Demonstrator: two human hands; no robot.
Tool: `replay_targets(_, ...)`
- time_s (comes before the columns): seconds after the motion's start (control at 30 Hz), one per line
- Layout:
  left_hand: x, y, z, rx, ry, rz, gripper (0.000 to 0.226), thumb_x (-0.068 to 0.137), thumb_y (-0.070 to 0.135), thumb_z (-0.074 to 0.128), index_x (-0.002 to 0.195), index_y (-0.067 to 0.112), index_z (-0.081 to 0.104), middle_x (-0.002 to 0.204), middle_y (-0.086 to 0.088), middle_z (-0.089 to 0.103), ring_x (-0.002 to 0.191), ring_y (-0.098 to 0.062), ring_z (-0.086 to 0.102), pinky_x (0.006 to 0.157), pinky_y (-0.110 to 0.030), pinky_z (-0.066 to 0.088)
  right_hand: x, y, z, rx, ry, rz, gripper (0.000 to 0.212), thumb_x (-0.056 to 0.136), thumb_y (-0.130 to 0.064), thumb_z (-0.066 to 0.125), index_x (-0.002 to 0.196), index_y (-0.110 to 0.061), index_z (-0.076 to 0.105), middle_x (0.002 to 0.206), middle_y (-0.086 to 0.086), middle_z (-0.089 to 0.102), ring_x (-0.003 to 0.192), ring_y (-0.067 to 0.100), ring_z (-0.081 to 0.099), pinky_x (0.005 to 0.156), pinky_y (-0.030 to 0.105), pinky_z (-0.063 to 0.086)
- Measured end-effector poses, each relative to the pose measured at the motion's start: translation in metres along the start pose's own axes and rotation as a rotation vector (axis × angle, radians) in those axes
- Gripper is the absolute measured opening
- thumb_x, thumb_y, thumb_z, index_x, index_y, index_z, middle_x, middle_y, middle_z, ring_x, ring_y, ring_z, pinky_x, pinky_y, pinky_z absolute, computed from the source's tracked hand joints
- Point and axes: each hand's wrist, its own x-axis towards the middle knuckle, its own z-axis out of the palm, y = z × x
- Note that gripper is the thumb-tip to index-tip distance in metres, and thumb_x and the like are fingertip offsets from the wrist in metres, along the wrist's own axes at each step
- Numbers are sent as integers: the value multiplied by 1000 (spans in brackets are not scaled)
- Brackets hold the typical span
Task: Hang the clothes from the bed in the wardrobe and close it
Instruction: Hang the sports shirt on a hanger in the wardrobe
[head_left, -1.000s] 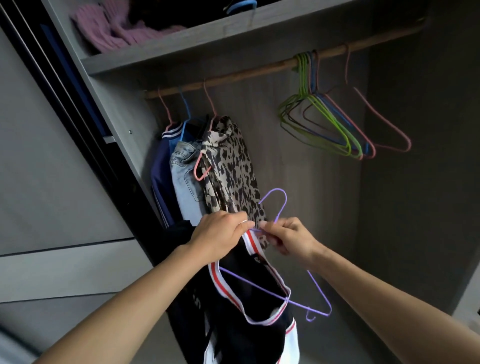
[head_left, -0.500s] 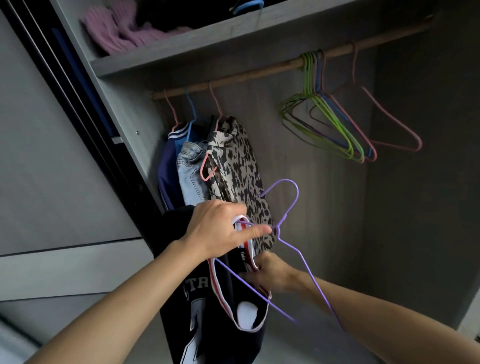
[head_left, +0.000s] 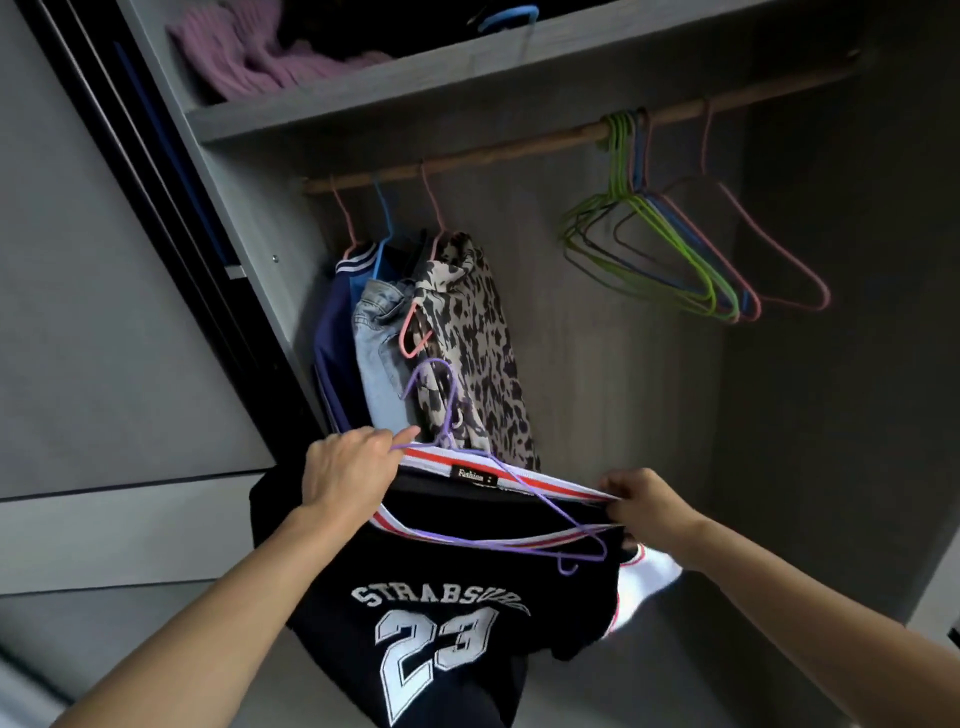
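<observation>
A black jersey (head_left: 436, 613) with white lettering and the number 23 hangs between my hands inside the open wardrobe. A purple wire hanger (head_left: 524, 545) sits in its red-and-white striped collar, hook pointing up. My left hand (head_left: 348, 470) grips the collar's left side together with the hanger. My right hand (head_left: 647, 501) pinches the collar's right end. Above runs the wooden rail (head_left: 519, 145).
On the rail's left hang a navy top (head_left: 332, 343), jeans (head_left: 379, 353) and a leopard-print garment (head_left: 472, 343). Several bare hangers (head_left: 675, 249) hang to the right. A shelf (head_left: 415, 78) above holds a purple knit (head_left: 249, 52). The wardrobe's side panel (head_left: 244, 208) stands left.
The jersey has swung round so its front faces me. My right hand came out from under it and now stretches the collar to the right. The hanger has slid into the neck opening.
</observation>
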Motion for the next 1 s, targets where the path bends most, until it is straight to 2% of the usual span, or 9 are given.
replay_targets(0.2,14,9,6,-21,-20,-140,42,87,35,66,58,5,68,54,-14,63,44,-39,59,48,-33,45,-18,4,-4,27,-45,-86,37,72,7,51,86,-24,67,75,-6,68,64,7,63,58,23,52)
replay_targets(0.3,19,7,9,-54,-23,-186,45,93,37,57,66,4,70,62,-17,66,54,-42,61,52,-34,41,-25,10,-9,-228,-44,-188,39,72,-3,53,102,-25,64,92,-7,70,85,15,65,73,26,50)
replay_targets(0.37,21,6,10,-73,-20,-190,45,93,36,57,65,2,70,61,-19,65,53,-43,61,52,-35,42,-30,17,-9,-243,-65,-172,36,74,-1,51,99,-24,63,88,-4,68,80,23,66,68,28,52)
replay_targets(0.53,15,6,20,-15,60,-19,48,90,32,57,51,5,62,45,-12,55,34,-31,54,39,-29,43,-31,-1,-23,520,-113,140,23,92,5,48,88,-6,67,67,10,54,47,17,51,39,24,47)
replay_targets(0.63,6,20,16,-34,76,190,43,84,38,45,55,13,64,49,-6,56,39,-25,58,37,-24,40,-21,-23,-35,557,-117,146,19,94,-6,52,98,0,69,75,14,56,60,24,52,45,28,44)
replay_targets(0.73,3,45,4,-163,21,325,42,84,45,57,53,16,58,50,0,54,41,-24,56,37,-25,37,-16,-40,-35,331,-129,31,19,90,-19,60,98,-7,73,79,7,65,69,15,57,57,28,50)
replay_targets(0.87,16,55,-11,-519,-149,61,48,76,53,71,54,20,43,50,2,44,51,-23,41,50,-30,29,-17,-56,-25,98,-80,-195,21,91,-36,64,91,-18,76,80,-9,73,75,0,60,81,32,53)
replay_targets(0.93,22,50,-18,-667,-184,-17,50,70,50,77,52,23,40,48,5,38,50,-18,34,51,-30,29,-25,-65,-20,214,-82,-242,44,92,-52,54,86,-13,75,80,6,73,75,6,60,82,38,53)
replay_targets(1.0,28,40,-22,-763,-164,-24,45,66,44,82,54,21,46,50,4,41,52,-16,33,51,-29,29,-38,-77,-19,440,-111,-236,53,96,-50,46,92,-6,76,76,20,67,68,18,56,72,34,50)
